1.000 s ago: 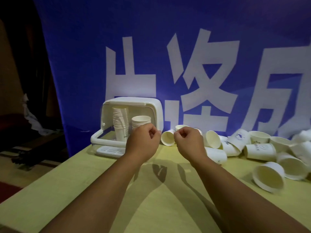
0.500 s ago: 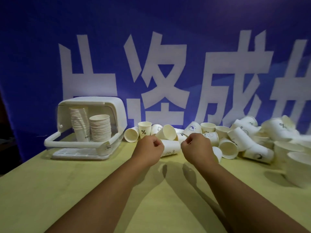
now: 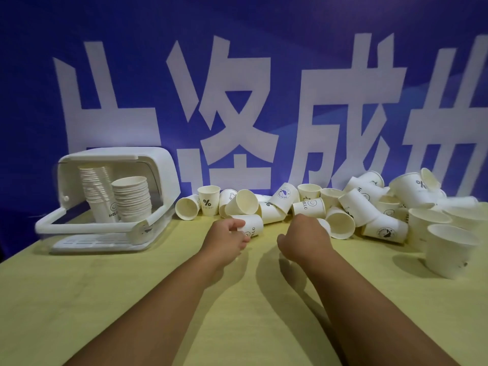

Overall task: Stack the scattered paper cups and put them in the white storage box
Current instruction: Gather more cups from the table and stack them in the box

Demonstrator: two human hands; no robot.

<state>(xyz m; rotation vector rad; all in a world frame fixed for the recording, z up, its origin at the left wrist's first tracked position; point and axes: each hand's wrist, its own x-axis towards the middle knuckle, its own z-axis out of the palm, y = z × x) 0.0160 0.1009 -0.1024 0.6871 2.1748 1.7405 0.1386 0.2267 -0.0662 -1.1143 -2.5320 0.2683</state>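
Left hand (image 3: pixel 225 237) curls finger and thumb round the base of a toppled HELLO cup (image 3: pixel 252 226) at 12 o'clock, probably to right it for nesting. Right hand (image 3: pixel 303 233), knuckles up, hides its fingers, so I cannot tell its grip. Scattered cups (image 3: pixel 367 204) sprawl toward 2 o'clock. At 10 o'clock the white storage box (image 3: pixel 161 167) stands open, holding two stacks (image 3: pixel 130 199).

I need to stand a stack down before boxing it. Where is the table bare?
Bare: the yellow-green tabletop in front of the white plastic storage box and along the near edge. Crowded: scattered white paper cups along the blue banner, right of the box; the left hand grips one.
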